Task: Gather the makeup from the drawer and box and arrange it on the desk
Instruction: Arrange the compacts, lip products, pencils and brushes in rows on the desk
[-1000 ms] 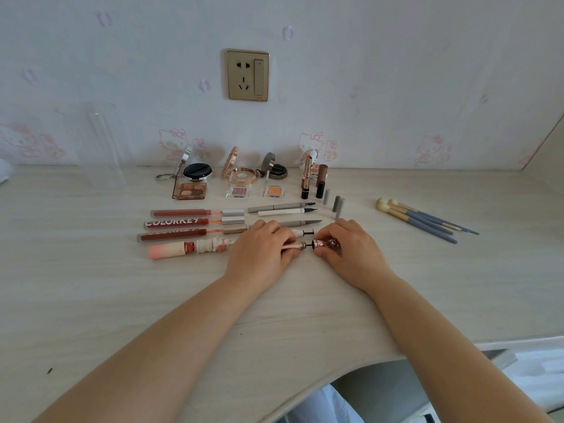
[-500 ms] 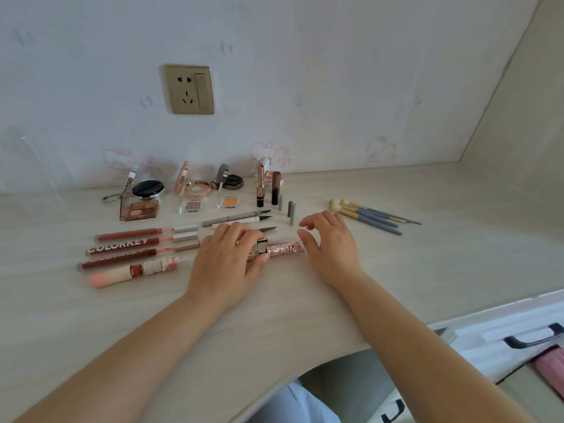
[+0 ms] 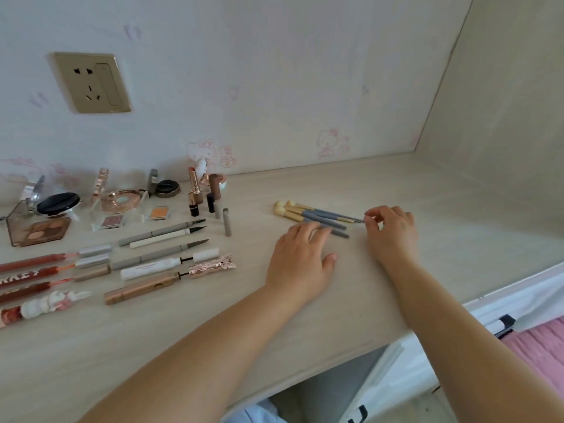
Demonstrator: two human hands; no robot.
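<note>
Both hands have left the rose-gold pen [image 3: 171,277] they were touching half a second ago and crossed to the makeup brushes [image 3: 314,215] on the right of the desk [image 3: 427,239]. The left hand [image 3: 300,257] lies palm down, fingers straight and close together, their tips over the near brush handles. The right hand [image 3: 392,232] curls its thumb and forefinger into a narrow pinch at the thin far tip of one brush; whether the tip is actually gripped cannot be told from here.

The brushes lie bunched, pale heads pointing left, grey handles fanning right. To their left the makeup sits in rows: the rose-gold pen, its ornate cap pulled off the end, nearest the desk edge; a white mascara tube [image 3: 169,264] just behind it; grey eyeliner pencils [image 3: 161,236] beyond. Red lip gloss tubes [image 3: 45,271] run off the left border. Open compacts [image 3: 120,199], an eyeshadow palette [image 3: 39,232] and upright lipsticks [image 3: 194,190] stand along the wall, under a gold wall socket [image 3: 91,82]. A pink fabric [image 3: 537,343] shows below the desk at right.
</note>
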